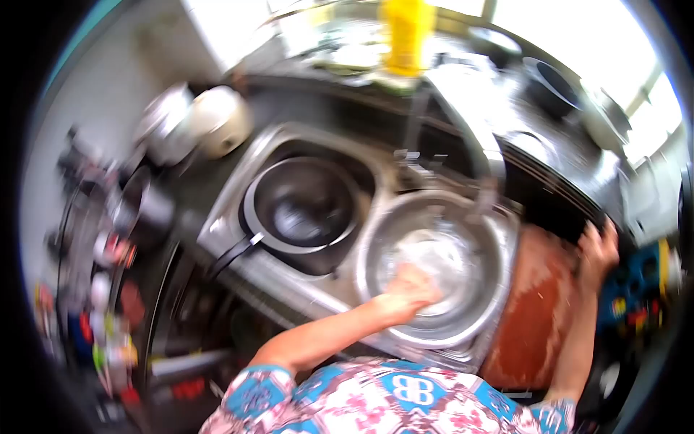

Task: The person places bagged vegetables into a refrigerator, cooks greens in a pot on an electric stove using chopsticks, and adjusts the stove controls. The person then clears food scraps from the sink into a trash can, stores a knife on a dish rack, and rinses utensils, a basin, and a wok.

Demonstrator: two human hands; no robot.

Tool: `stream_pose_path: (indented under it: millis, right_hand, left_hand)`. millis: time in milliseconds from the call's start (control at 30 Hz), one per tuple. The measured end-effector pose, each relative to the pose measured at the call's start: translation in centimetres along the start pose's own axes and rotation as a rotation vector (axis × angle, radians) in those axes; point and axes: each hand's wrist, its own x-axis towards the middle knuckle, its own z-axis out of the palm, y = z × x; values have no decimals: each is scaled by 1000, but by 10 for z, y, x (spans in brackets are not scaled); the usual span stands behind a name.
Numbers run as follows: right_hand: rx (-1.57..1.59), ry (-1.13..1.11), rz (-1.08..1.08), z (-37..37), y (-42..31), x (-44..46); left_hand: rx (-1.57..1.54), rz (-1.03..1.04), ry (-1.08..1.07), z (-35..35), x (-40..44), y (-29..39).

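A round metal basin (473,318) sits in the right-hand sink bowl beneath the faucet (488,155). My left hand (412,293) reaches into it, against a pale, whitish thing (434,253) too blurred to name. Its fingers are smeared by motion. At the far right, my right hand (598,249) is at the upper right edge of a reddish-brown board (531,311), its fingers apart and nothing seen in them. The board lies directly right of the sink.
A dark wok (303,202) with a handle occupies the left sink bowl. Pale and metal pots (220,121) stand at the upper left. Behind the faucet are a yellow container (406,36) and a dark pot (551,87). Bottles and jars (112,347) crowd the lower left.
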Motion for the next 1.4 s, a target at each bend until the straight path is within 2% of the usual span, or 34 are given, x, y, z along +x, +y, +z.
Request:
stream_pose_path:
  millis: [33, 67, 100, 167, 200, 233, 267, 300, 367, 400, 433, 467, 500, 533, 567, 600, 633, 700, 767, 800, 833, 867, 900, 967, 1033, 1100, 1167, 1233, 1267, 1300, 1333, 1400]
  right_hand:
    - [210, -27, 1, -5, 1, -9]
    - [171, -17, -115, -12, -2, -29]
    - [160, -38, -193, -16, -11, -49]
    - [31, -172, -361, -20, -36, -94]
    - [-1, -253, -452, -23, -40, -113]
    - [-27, -330, -547, -25, -41, -126]
    - [-150, -345, -756, -22, -38, -129]
    - [-260, -349, -975, -16, -36, -136]
    - [-233, -467, -1055, 9, -36, -159]
    - [-164, -591, -945, 19, -23, -167]
    - [-113, -717, -832, 33, -14, -174]
    - [-91, -772, -775, 52, -26, -185]
    - [-124, -930, -520, 66, -36, -191]
    - [-4, -1008, -241, 83, -45, -196]
    - [111, -1072, 47, 99, -50, -202]
    - [273, -1136, 113, 116, -46, -201]
    - [303, -1145, 297, 129, -96, -206]
    - [423, -1126, 240, 159, -122, -210]
    - [448, -1111, 297, 190, -166, -226]
    - [226, -1172, 176, 208, -151, -220]
    - [0, -1213, 52, 226, -124, -213]
    - [10, -1115, -190, 244, -116, -220]
    - [69, -1108, 3, 259, -132, -235]
    - [149, -1044, -151, 307, -158, -252]
    - [101, -1159, -160, 350, -244, -267]
    - [239, -1202, -250, 401, -301, -281]
    - [254, -1193, -330, 450, -355, -301]
    - [216, -1215, -393, 498, -403, -314]
    - [283, -1197, -520, 532, -419, -318]
    - [213, -1311, -369, 544, -461, -328]
    - [265, -1323, -472, 571, -484, -335]
    - [386, -1306, -540, 600, -545, -368]
  left_hand:
    - [-194, 86, 102, 16, -7, 0]
    - [-722, -70, 127, -8, -6, 15]
    - [-766, -196, 147, -28, -10, 20]
    - [-137, -303, 275, -29, -27, 16]
    - [-129, -321, 288, -35, -37, 17]
    - [-465, -438, 283, -46, -50, 17]
    - [-802, -558, 277, -55, -59, 17]
    - [-778, -590, 309, -54, -71, 17]
    - [-44, -486, 565, -49, -101, 16]
    - [-56, -578, 570, -61, -112, 21]
    - [-123, -538, 702, -62, -126, 16]
    - [-253, -601, 738, -68, -140, 19]
    - [-392, -651, 771, -77, -150, 21]
    - [-402, -723, 737, -92, -161, 25]
    - [-283, -663, 796, -95, -171, 21]
    - [-277, -667, 832, -101, -181, 19]
    - [-272, -668, 871, -110, -192, 18]
    - [-270, -657, 932, -126, -214, 11]
    - [8, -541, 1066, -145, -244, 0]
    - [-9, -548, 1102, -155, -265, -5]
    - [-78, -652, 1119, -173, -288, -5]
    - [-42, -702, 1182, -182, -317, -16]
    - [-13, -753, 1241, -186, -348, -31]
    - [133, -945, 1271, -183, -423, -71]
    - [313, -1164, 1256, -172, -500, -104]
    - [403, -1272, 1272, -175, -558, -119]
    - [556, -1355, 1187, -173, -609, -133]
    - [631, -1405, 1122, -168, -644, -142]
    - [638, -1410, 1128, -162, -657, -143]
    - [648, -1415, 1134, -158, -666, -146]
    - [668, -1395, 1143, -153, -672, -149]
    - [731, -1366, 1135, -153, -676, -149]
